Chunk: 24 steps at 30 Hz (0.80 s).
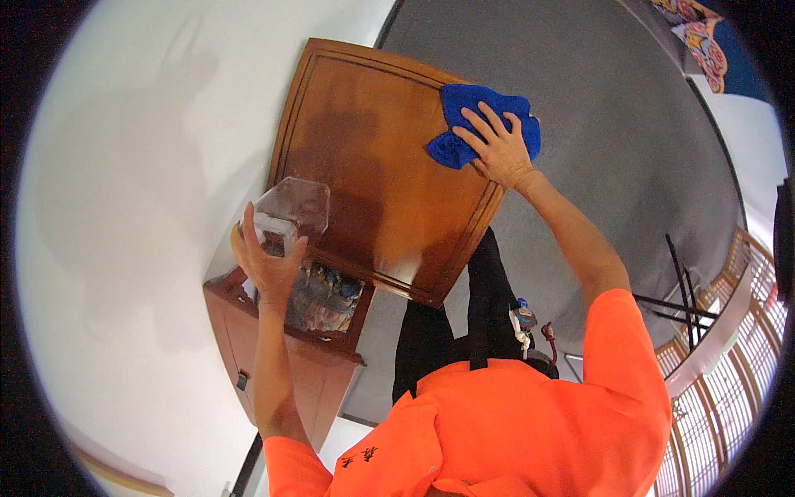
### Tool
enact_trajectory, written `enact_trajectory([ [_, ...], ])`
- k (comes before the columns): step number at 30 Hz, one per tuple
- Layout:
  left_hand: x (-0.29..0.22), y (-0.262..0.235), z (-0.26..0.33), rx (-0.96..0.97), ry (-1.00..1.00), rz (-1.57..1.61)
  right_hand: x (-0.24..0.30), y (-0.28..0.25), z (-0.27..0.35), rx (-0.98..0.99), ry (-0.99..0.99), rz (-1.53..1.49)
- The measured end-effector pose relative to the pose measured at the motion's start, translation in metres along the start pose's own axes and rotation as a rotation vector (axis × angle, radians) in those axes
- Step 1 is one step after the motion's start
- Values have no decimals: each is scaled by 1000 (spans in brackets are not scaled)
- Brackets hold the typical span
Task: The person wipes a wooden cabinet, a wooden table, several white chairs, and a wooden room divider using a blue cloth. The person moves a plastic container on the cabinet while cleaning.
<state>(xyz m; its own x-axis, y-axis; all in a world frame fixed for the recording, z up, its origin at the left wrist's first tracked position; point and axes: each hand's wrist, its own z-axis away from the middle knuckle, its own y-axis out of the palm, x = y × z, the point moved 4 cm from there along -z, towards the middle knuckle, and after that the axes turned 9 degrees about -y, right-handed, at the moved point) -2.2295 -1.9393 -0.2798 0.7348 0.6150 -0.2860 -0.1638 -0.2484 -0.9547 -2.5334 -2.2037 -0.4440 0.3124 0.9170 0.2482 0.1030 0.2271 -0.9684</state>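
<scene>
My right hand (497, 149) lies with fingers spread on a blue cloth (455, 151), pressing it against the far right edge of a brown wooden tabletop (385, 157) with a grooved border. Part of the cloth hangs past that edge. Over the near left side of the top, my left hand (269, 261) grips a clear, angular container (302, 200) with a pale squarish end between thumb and fingers. Whether the container touches the wood I cannot tell.
Below the top at the left stands a reddish-brown cabinet (281, 364) with a dark, shiny framed panel (325, 298). A white wall (124, 190) runs along the left. Grey floor (613, 124) spreads right. Thin black legs (683, 294) and a slatted lattice (720, 389) stand at the lower right.
</scene>
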Motion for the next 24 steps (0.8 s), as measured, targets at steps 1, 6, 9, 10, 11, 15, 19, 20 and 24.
enact_trajectory([
  [1,0,3,0,-9,20,-15,-2,0,9,4,1,9],
  [6,1,10,-7,22,31,-38,19,-2,48,-127,334,21],
  [9,-2,16,-18,74,-15,-60,64,14,74,-154,386,-17],
  [10,1,18,-19,92,-41,-71,88,18,85,-150,378,-75],
  [11,0,25,-22,112,-61,-74,110,26,98,-154,377,-135],
  [15,-12,18,-27,105,-94,-149,225,51,136,-223,386,-145],
  [19,11,23,-23,83,-112,-182,311,61,164,-195,372,-301],
  [20,10,23,-25,86,-112,-205,321,60,166,-186,396,-336],
  [24,21,29,-29,95,-128,-242,281,70,167,-244,392,-457],
])
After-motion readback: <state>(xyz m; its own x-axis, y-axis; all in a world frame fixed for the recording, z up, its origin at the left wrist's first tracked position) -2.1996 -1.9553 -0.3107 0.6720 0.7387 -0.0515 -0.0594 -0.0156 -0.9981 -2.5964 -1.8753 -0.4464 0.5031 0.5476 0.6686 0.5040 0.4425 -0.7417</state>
